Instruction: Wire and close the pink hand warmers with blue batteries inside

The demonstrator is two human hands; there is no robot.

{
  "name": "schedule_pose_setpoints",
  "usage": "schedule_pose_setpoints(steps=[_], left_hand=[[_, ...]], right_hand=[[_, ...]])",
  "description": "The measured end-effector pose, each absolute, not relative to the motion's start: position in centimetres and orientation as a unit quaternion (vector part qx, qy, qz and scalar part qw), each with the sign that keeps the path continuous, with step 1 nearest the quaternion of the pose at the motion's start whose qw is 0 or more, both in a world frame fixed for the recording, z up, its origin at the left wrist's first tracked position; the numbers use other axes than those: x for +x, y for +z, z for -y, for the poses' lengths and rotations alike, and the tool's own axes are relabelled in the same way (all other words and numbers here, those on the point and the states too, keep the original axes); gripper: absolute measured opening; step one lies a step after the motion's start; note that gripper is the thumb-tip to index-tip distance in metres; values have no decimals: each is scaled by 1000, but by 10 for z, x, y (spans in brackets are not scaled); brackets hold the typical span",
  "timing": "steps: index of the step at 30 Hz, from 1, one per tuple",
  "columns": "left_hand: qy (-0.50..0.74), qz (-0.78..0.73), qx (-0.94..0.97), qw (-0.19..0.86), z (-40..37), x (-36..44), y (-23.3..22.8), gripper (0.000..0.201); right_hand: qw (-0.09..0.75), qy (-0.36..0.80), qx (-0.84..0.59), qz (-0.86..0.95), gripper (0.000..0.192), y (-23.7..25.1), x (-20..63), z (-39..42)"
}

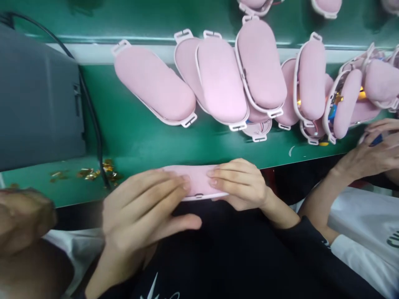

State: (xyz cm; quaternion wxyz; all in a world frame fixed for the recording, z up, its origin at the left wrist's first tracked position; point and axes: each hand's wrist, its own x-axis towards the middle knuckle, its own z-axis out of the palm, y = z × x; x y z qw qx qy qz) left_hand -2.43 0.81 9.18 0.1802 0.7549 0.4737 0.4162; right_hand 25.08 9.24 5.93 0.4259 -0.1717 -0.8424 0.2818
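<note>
Both my hands hold one pink oval pad (197,179) at the near edge of the green table (137,137). My left hand (143,211) grips its left end with fingers laid flat over the top. My right hand (241,182) pinches the right end, fingertips meeting the left hand's near the middle. The pad lies flat, and most of it is covered by my fingers.
Several pink pads with white clip frames (218,79) lie in a row and pile across the table. A grey box (37,99) with a black cable (93,120) stands left. Gold scraps (93,172) lie near it. Another person's hands (370,151) work at right, and a further hand (21,216) shows at lower left.
</note>
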Motion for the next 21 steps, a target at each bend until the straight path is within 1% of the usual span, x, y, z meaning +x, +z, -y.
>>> schedule_pose_setpoints(steps=[2, 3, 4, 7, 10, 11, 13, 16, 18, 21], left_hand=[[406, -444, 791, 114, -20, -26, 83, 54], [406, -432, 800, 91, -25, -25, 78, 53], [420, -436, 790, 93, -29, -24, 74, 52], [457, -455, 753, 128, -31, -23, 66, 55], [452, -461, 736, 205, -27, -29, 61, 60], [459, -460, 724, 231, -27, -32, 59, 59], [485, -460, 695, 265, -27, -33, 54, 56], [542, -429, 675, 259, -31, -22, 52, 58], [578, -388, 669, 261, -32, -9, 57, 59], [587, -395, 647, 285, -27, 9, 70, 50]], right_hand=[[421, 259, -181, 850, 23, 60, 251, -100], [406, 245, -193, 859, 25, 61, 250, -102], [383, 224, -211, 871, 28, 63, 249, -102], [307, 148, -270, 901, 33, 76, 241, -97], [273, 134, -295, 906, 23, 90, 232, -92], [273, 139, -300, 903, 21, 93, 230, -91], [271, 146, -308, 900, 24, 97, 227, -92], [291, 152, -302, 895, 28, 98, 224, -93], [331, 169, -304, 877, 23, 98, 223, -91], [389, 200, -331, 836, 12, 94, 223, -85]])
